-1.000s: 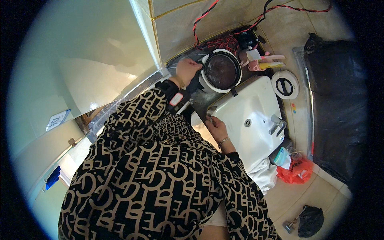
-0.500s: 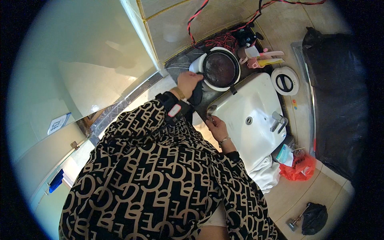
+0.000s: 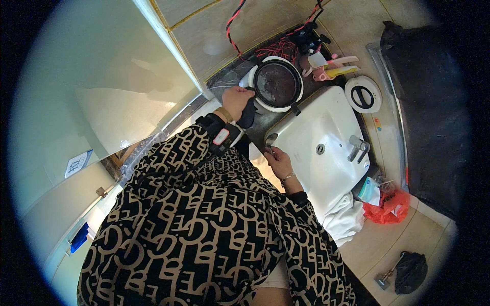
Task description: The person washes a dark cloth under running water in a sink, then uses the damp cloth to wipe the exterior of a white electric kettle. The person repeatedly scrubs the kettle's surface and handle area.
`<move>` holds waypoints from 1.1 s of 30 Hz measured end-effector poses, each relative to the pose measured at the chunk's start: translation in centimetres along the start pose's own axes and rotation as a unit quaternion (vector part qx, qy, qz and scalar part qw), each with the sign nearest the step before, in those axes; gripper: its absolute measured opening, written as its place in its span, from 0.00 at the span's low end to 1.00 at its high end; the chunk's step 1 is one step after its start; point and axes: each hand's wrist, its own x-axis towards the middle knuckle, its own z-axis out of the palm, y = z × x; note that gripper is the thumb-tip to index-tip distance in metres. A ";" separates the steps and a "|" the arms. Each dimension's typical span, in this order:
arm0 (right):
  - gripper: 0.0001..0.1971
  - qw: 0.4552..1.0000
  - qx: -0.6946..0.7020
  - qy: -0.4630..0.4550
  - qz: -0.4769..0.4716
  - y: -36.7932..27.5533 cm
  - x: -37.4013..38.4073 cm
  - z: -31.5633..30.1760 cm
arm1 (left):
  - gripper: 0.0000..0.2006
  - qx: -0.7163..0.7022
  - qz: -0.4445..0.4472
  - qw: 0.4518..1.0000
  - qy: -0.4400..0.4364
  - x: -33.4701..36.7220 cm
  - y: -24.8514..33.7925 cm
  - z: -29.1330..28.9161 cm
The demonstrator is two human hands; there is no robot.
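Observation:
My left hand [image 3: 237, 101] is closed, fingers pinched on a black cloth [image 3: 247, 114] that hangs beside the white cooker. Right by it stands the round white electric cooker [image 3: 255, 75] with its top off; dark contents [image 3: 277, 83] lie inside its black rim. My right hand [image 3: 279, 162], lower and nearer the sink's left edge, grips a metal spoon [image 3: 271, 138] whose bowl points up and away from me. A round white lid [image 3: 363, 94] with a black handle rests on the far side of the sink.
The white sink [image 3: 309, 120] with a metal faucet [image 3: 359, 148] fills the counter's right part. Pink cups [image 3: 317, 62], red-black wires [image 3: 278, 51] and a black device [image 3: 308, 38] sit behind the cooker. White cloth [image 3: 343, 219] and a red plastic bag [image 3: 390, 206] lie nearby.
My view has shifted slightly, so the counter things sit a little to the left. The spoon's bowl shows more plainly. Both hands keep nearly the same places and grips.

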 end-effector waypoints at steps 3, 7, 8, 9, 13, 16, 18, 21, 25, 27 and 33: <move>0.18 1.000 -0.019 0.004 0.013 -2.1 -0.6 0.1 | 0.08 -0.033 0.018 0.999 -0.012 1.4 -1.6 -0.9; 0.18 0.999 0.035 -0.012 0.019 0.2 -0.7 0.4 | 0.09 -0.026 0.024 0.999 -0.016 0.9 -1.6 -0.3; 0.18 0.999 0.035 -0.015 0.024 -0.1 -0.9 0.3 | 0.08 -0.022 0.013 0.999 -0.022 0.5 -1.2 -0.3; 0.17 0.999 0.036 -0.017 0.030 -0.3 -1.0 0.1 | 0.09 -0.021 0.021 0.999 -0.016 0.4 -0.7 -0.3; 0.19 1.000 -0.015 0.004 -0.004 0.9 -0.6 0.0 | 0.09 0.005 0.044 0.999 -0.001 -0.4 0.9 -1.0; 0.18 1.000 0.008 -0.006 0.004 1.8 -0.4 0.5 | 0.09 -0.023 0.047 0.999 -0.001 -0.1 0.8 -0.8; 0.17 0.999 0.040 -0.017 0.021 1.3 -0.5 0.9 | 0.09 -0.003 0.044 0.999 0.007 -0.2 0.4 -0.6; 0.17 0.999 0.023 -0.014 0.019 0.3 -0.6 0.6 | 0.09 0.064 0.034 0.997 0.004 -0.9 1.2 0.1; 0.17 1.000 -0.018 -0.004 0.004 -1.3 -0.8 0.4 | 0.08 -0.037 0.000 0.999 -0.014 0.8 -1.5 -0.6; 0.17 1.000 -0.025 -0.006 -0.001 0.3 -0.5 0.5 | 0.09 -0.051 0.000 0.999 -0.008 0.2 -0.8 0.0; 0.17 1.000 -0.008 -0.027 0.005 0.4 -0.6 1.2 | 0.12 0.157 0.093 0.983 -0.036 -1.5 -1.8 0.6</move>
